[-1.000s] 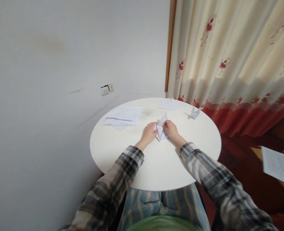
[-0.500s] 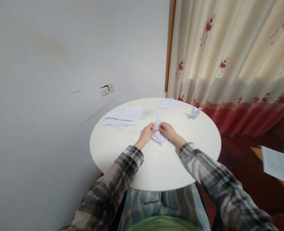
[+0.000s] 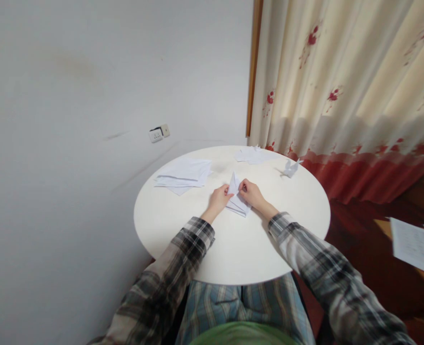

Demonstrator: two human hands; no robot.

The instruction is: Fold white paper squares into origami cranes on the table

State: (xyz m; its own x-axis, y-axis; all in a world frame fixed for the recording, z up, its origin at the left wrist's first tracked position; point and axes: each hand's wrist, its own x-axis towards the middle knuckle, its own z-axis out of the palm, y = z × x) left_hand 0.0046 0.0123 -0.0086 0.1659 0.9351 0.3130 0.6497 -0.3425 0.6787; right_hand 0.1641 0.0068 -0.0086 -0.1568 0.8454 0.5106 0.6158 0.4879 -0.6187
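Note:
A white folded paper piece, pointed at its top, lies on the round white table between my hands. My left hand pinches its left edge with closed fingers. My right hand pinches the upper right part of the same piece. Both forearms in plaid sleeves rest over the table toward me.
A stack of white sheets lies at the table's back left. More folded paper sits at the far edge, and a small finished paper figure stands at the back right. A curtain hangs right; a printed sheet lies on a wooden surface.
The folded paper has been turned and shifted slightly left between my hands. Both hands have closed in on its tip, the right hand moving up and left.

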